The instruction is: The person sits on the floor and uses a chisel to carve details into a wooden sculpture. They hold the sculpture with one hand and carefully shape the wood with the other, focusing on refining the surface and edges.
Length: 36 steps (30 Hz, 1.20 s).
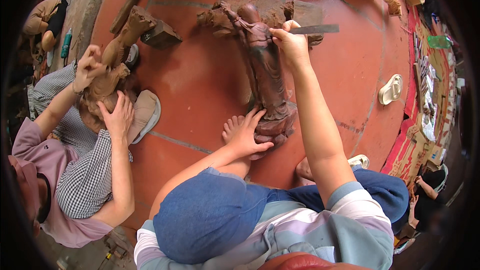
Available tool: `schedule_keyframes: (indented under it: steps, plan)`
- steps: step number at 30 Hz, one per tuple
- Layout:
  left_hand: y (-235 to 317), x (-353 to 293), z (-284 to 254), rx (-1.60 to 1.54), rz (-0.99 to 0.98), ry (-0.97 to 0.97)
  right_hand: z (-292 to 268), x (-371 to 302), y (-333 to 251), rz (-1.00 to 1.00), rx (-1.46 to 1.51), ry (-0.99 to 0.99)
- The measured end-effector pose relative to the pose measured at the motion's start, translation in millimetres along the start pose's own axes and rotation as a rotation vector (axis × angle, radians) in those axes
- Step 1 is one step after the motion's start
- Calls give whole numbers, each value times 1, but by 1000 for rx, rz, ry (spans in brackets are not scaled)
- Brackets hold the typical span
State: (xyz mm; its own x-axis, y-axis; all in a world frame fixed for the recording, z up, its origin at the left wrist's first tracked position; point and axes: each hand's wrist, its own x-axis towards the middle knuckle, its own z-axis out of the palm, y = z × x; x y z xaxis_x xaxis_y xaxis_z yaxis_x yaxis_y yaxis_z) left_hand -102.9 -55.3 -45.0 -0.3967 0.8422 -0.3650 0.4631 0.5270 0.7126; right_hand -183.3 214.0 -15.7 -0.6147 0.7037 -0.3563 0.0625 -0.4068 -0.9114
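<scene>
On the left of the red tiled floor, a co-worker has both hands about a pale carved wooden piece; a dark block lies just beyond it. Toward the middle, the person's left grip is spread wide, fingers and thumb apart, touching the base of a dark wooden statue — likely to steady it. A bare foot is close beside that base. The statue slants across the floor, its head end over a rough wood chunk that seems to serve as a prop. The right grip is closed around a flat metal tool at the statue's shoulder — perhaps held near its end for control. Farther right lie a pale slipper and a red cloth.
</scene>
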Motion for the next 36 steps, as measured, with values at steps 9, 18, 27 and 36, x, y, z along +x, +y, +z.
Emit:
schedule_keyframes:
  steps: [9,18,27,36]
  plan:
    - [-1,1,-2,2,-19,-25,0,5,-1,54,-57,7]
    - [-2,1,0,-18,-27,-46,2,15,7,-90,-264,32]
    - [-13,0,12,55,48,90,16,7,-6,-73,-303,37]
    - [-9,-2,7,2,11,21,-14,-30,-21,30,221,38]
